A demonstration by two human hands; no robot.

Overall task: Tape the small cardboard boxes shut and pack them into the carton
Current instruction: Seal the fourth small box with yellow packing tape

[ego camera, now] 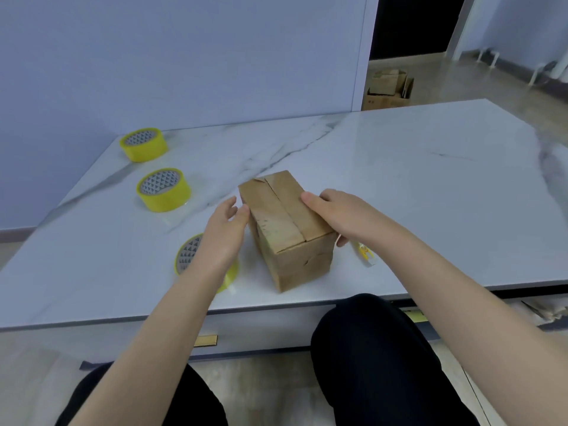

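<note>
Marble tabletop: small cardboard box between hands; left hand open against left side, right hand gripping right top edge

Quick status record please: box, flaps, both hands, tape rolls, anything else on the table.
box: small cardboard box, upright near the table's front edge
flaps: folded down, centre seam shows no tape
left hand: open, fingertips at the box's left side
right hand: resting on the right flap and right side
tape rolls: three yellow, left of the box: far, middle, near partly hidden by the left arm
other: small yellow-and-white item right of the box, unclear
</note>
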